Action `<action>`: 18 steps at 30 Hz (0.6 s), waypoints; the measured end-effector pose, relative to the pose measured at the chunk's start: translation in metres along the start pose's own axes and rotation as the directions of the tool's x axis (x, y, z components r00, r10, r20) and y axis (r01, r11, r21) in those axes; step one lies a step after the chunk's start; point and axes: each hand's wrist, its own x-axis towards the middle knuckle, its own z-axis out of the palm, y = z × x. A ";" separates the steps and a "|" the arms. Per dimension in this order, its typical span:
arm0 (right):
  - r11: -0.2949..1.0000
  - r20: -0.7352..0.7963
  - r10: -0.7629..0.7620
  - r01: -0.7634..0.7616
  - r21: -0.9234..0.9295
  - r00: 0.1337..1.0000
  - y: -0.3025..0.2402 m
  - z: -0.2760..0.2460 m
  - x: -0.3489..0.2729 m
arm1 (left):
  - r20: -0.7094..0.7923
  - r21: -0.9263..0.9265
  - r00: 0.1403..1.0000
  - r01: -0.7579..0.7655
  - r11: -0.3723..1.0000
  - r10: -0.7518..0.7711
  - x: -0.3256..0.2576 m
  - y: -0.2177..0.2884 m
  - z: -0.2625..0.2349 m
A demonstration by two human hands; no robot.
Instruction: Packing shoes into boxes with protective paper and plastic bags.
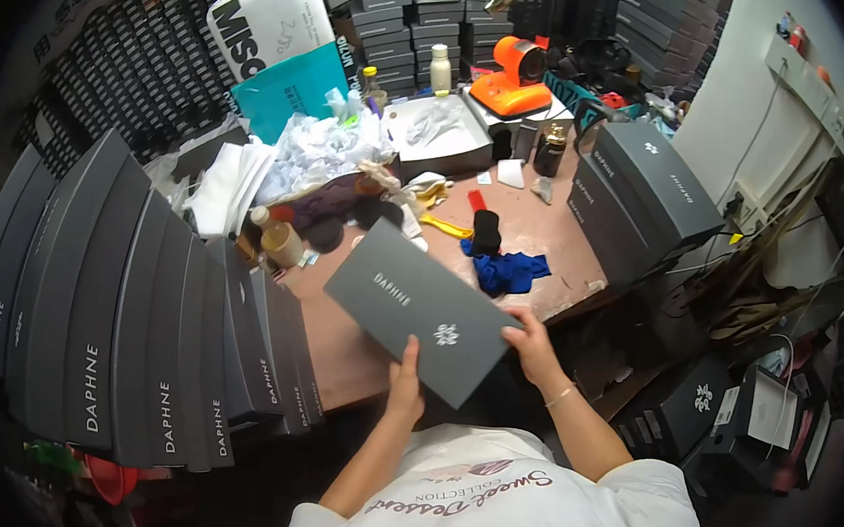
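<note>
Crumpled white paper [323, 159] crowds the far side of the desk [336, 351], and stacked dark boxes [87, 305] rise at your left. You hold one grey box [404, 297] over the desk's near edge, in front of your chest. Your left hand [405, 388] is clamped on its near long side, a finger on top; your right hand [531, 349] pinches the right end, by a corner. It looks stiff, smooth and probably light, contents hidden; grip opposite sides firmly, since corners could dent.
</note>
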 end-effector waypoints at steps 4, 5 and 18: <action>0.864 0.209 0.432 -0.336 -0.375 0.877 0.055 0.024 0.032 | -0.281 0.221 0.953 -0.055 0.974 0.118 0.010 0.002 -0.056; 0.842 0.250 0.513 -0.426 -0.329 0.821 0.053 0.024 0.041 | -0.286 0.123 0.954 -0.059 0.991 0.093 0.017 0.009 -0.060; 0.958 0.574 0.273 -0.273 -0.089 0.772 -0.033 0.125 0.002 | 0.085 0.729 0.745 -0.499 0.468 0.661 -0.034 0.105 -0.051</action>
